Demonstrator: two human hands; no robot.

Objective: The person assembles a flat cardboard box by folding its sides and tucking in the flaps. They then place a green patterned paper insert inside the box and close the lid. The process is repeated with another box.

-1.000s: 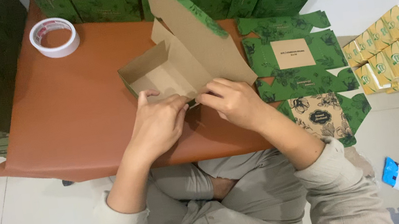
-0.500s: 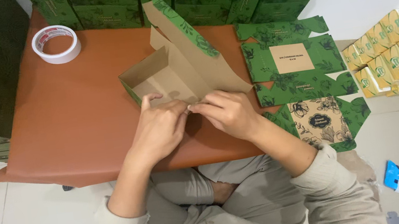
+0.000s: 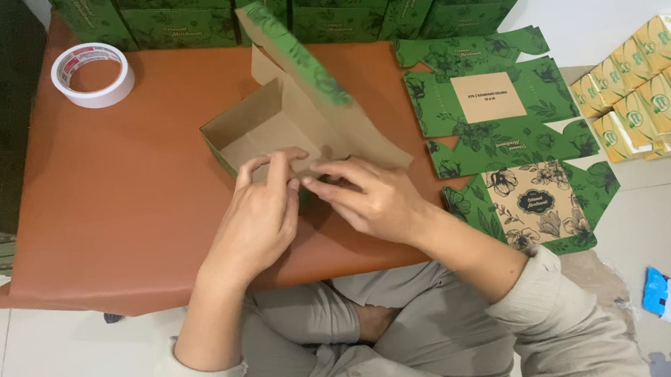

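Fingers of left hand [image 3: 257, 216] and right hand [image 3: 371, 197] pinched on front flap of half-folded box [image 3: 284, 122]; box interior bare.

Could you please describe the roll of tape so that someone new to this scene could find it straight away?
Start at the brown table and look to its far left corner. The roll of tape lies flat there, away from both hands. It is the only round, white thing; all else nearby is green cardboard.
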